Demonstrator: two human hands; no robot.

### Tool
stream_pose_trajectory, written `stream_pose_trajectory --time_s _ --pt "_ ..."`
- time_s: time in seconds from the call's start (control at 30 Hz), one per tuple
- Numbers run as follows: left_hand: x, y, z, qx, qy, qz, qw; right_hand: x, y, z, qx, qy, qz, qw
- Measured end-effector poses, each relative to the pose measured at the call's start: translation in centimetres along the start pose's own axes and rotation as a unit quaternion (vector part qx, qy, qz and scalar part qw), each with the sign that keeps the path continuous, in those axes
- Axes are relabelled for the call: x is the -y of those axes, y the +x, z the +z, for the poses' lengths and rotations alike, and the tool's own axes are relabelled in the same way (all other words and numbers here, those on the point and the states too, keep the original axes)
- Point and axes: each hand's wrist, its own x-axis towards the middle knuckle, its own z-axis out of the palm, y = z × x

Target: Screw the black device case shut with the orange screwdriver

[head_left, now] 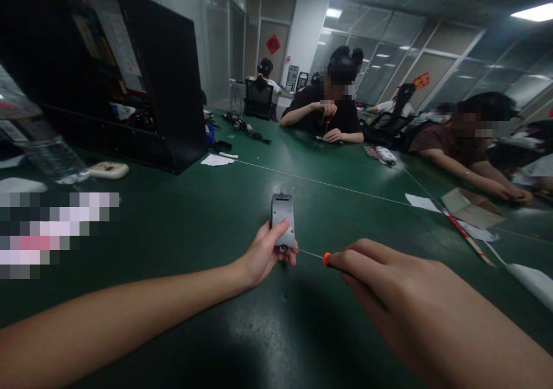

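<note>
My left hand (265, 255) pinches the near end of a small grey metal device (283, 219) that lies flat on the green table (181, 233). My right hand (389, 285) is closed round a screwdriver (322, 257) with an orange collar. Its thin shaft points left, and the tip meets the near edge of the device beside my left thumb.
A big black open box (129, 78) stands at the back left, with a clear water bottle (47, 147) and a beige case (108, 170) near it. Papers, a cardboard piece (470, 207) and a red stick (466, 236) lie at the right. Other people sit working across the table.
</note>
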Motion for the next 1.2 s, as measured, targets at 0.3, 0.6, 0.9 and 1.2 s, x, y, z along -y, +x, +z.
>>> stream_pose_trajectory --time_s 0.3,0.6,0.9,1.2 --pt "-0.1 0.2 0.1 -0.029 -0.056 0.016 0.998 4.7 0.0 0.2 0.058 -0.085 -0.014 0.995" --pt "-0.4 0.4 0.0 -0.037 -0.1 -0.002 0.994 3.6 -0.7 5.3 0.112 0.042 0.127 0.985" --pt "-0.3 0.1 0.4 -0.071 -0.068 0.073 0.992 3.6 -1.9 8.6 0.122 0.732 0.328 0.584" --pt "0.6 0.4 -0.2 -0.122 0.105 0.156 0.975 2.8 -4.5 9.7 -0.033 0.002 0.08 0.996"
